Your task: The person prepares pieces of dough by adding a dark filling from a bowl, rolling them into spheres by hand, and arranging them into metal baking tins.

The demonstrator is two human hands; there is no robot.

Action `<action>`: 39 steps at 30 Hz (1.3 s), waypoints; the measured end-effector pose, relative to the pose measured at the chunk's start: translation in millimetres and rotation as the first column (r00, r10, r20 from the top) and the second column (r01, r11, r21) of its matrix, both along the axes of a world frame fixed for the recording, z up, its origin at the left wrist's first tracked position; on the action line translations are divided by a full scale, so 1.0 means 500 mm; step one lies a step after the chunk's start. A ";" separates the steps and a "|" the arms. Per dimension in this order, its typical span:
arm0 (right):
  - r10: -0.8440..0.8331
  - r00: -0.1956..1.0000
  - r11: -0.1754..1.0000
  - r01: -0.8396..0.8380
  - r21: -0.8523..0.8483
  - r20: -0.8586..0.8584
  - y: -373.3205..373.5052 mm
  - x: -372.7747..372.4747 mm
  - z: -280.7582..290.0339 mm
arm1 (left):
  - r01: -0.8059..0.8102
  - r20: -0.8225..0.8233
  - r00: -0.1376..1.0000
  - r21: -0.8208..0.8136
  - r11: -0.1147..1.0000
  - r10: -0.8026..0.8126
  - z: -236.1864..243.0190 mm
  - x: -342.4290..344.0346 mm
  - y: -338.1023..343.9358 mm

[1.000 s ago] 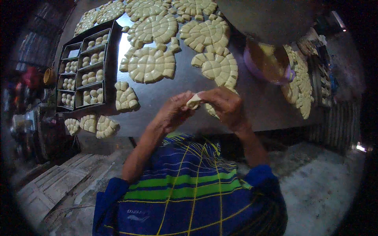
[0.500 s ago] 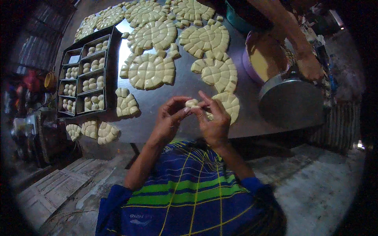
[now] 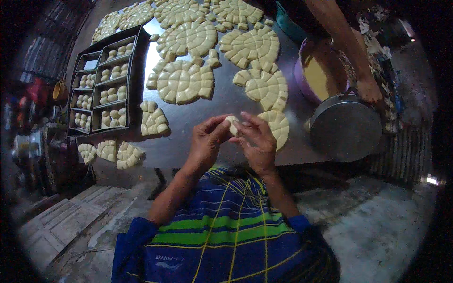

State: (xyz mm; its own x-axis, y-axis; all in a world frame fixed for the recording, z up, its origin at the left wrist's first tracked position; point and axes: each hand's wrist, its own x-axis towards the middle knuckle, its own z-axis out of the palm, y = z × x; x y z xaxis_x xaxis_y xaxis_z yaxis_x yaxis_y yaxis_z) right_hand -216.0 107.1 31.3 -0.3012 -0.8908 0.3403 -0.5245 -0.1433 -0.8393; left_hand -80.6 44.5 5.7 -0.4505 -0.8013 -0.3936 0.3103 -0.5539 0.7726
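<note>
Between my hands, above the near edge of the metal table (image 3: 207,107), is a small pale piece of dough (image 3: 232,125). My left hand (image 3: 205,143) pinches it with thumb and fingers. From the other side my right hand (image 3: 259,145) presses fingertips and thumb against it, with its upper fingers lifted. Just beyond the right hand lies a round of dough (image 3: 277,129) scored into pieces, partly hidden by it. A larger scored round (image 3: 184,81) lies farther off, and a cut dough chunk (image 3: 153,118) rests left of my hands.
At left, a dark compartmented tray (image 3: 137,61) holds several dough balls, with dough wedges (image 3: 106,150) in front. More scored rounds (image 3: 252,45) spread across the back. At right stand a purple basin (image 3: 300,75) and a round grey metal pan (image 3: 347,127), with another person's hand (image 3: 368,90) at its rim.
The dough piece has been turned between my fingers and now stands more upright. My right fingers have shifted over it. The view has moved slightly.
</note>
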 end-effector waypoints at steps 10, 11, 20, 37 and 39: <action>0.005 0.975 1.000 -0.012 -0.027 -0.224 -0.012 -0.019 -0.011 | 0.145 0.139 0.985 -0.340 0.929 -0.103 0.022 0.020 0.001; -0.029 0.994 0.998 0.035 0.051 -0.105 -0.012 -0.008 0.006 | 0.160 0.150 0.983 -0.375 0.913 -0.111 0.026 0.025 -0.001; 0.025 0.999 0.988 -0.018 0.152 -0.046 -0.032 -0.020 0.001 | 0.155 0.174 0.979 -0.287 0.945 -0.107 0.022 0.030 -0.028; 0.120 0.989 0.943 -0.140 0.301 0.086 -0.020 0.012 -0.060 | 0.068 -0.332 0.936 -0.157 0.985 -0.118 -0.036 0.057 -0.054; 0.184 0.968 0.954 -0.133 0.270 -0.171 -0.011 0.009 -0.083 | 0.013 -0.331 0.940 -0.204 0.979 -0.082 -0.045 0.076 -0.072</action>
